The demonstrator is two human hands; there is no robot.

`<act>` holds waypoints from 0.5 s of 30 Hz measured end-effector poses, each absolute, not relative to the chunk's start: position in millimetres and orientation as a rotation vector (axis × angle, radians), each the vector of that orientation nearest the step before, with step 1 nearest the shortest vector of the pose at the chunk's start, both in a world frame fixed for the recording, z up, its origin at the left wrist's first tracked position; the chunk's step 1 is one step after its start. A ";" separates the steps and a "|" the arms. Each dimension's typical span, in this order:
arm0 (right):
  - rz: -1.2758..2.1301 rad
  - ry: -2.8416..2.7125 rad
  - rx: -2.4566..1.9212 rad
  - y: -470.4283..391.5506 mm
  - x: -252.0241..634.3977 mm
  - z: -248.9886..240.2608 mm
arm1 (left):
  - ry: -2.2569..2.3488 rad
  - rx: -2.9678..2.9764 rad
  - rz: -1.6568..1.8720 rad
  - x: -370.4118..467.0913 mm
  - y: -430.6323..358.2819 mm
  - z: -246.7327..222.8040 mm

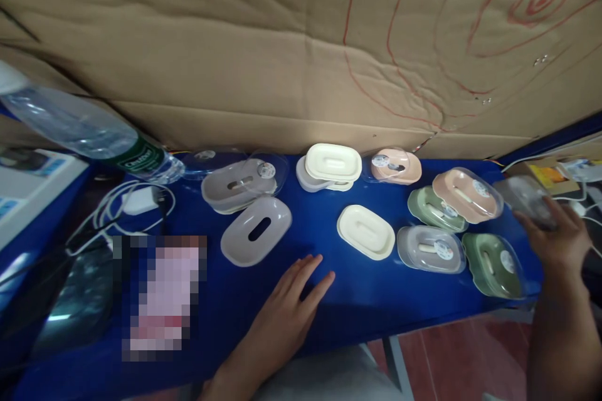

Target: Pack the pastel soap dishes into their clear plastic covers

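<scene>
My left hand [296, 297] lies over the blue tabletop with its fingers stretched out and holds nothing. Beyond its fingertips are a grey oval soap-dish tray [237, 244] with a slot and a cream oval tray [364, 232]. At the far right, my right hand [559, 235] is closed on a grey soap dish [524, 194], partly hidden and blurred. Near that hand stand soap dishes with clear lids: a pink one [463, 197], a green one [493, 269], another green one [430, 210] and a grey one [423, 250].
Stacked grey trays [219, 188], clear lids [270, 178], stacked cream pieces [333, 161] and a pink dish [407, 166] line the back, before a cardboard wall [226, 56]. At left are a water bottle [94, 128], a white charger with cable [141, 199] and a pixelated item [167, 291].
</scene>
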State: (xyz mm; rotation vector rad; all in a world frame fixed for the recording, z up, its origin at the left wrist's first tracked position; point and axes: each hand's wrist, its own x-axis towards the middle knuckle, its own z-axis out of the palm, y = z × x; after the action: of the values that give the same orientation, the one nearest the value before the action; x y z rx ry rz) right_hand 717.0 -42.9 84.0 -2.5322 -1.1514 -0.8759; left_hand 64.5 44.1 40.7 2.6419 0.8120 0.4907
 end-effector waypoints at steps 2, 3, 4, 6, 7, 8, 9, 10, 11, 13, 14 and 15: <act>-0.686 -1.181 -2.564 -34.6 714.5 69.0 | 0.788 2.666 0.473 73.9 47.7 45.7; -0.628 -1.217 -2.542 -30.8 710.8 64.2 | 0.779 2.679 0.462 81.4 50.1 49.0; -0.590 -1.249 -2.514 -28.0 707.1 61.4 | 0.768 2.691 0.448 90.4 53.0 52.5; -0.553 -1.274 -2.481 -25.8 702.8 60.0 | 0.746 2.705 0.411 111.5 59.4 59.1; -0.542 -1.275 -2.482 -26.3 703.1 60.5 | 0.735 2.706 0.391 122.2 62.8 61.7; -0.542 -1.261 -2.491 -27.4 704.9 61.2 | 0.724 2.708 0.373 131.9 65.9 63.5; -0.547 -1.238 -2.503 -28.9 707.7 61.8 | 0.720 2.713 0.359 140.0 68.7 64.4; -0.549 -1.216 -2.517 -30.2 710.8 62.0 | 0.720 2.720 0.349 145.9 70.8 64.5; -0.549 -1.198 -2.530 -30.8 713.1 61.9 | 0.727 2.728 0.343 149.0 72.1 63.8; -0.548 -1.188 -2.540 -29.8 710.3 62.4 | 0.767 2.743 0.349 146.7 71.3 60.4; -0.552 -1.204 -2.525 -28.6 702.8 64.6 | 0.787 2.751 0.361 141.6 69.0 58.1; -0.579 -1.220 -2.482 -27.9 690.1 69.3 | 0.804 2.759 0.376 134.4 65.5 55.7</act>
State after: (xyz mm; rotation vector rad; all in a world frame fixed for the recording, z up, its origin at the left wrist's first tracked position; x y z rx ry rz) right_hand 690.1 -27.9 69.3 -2.4819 -1.2204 -0.5786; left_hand 134.4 65.5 55.7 2.7586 0.8042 0.3765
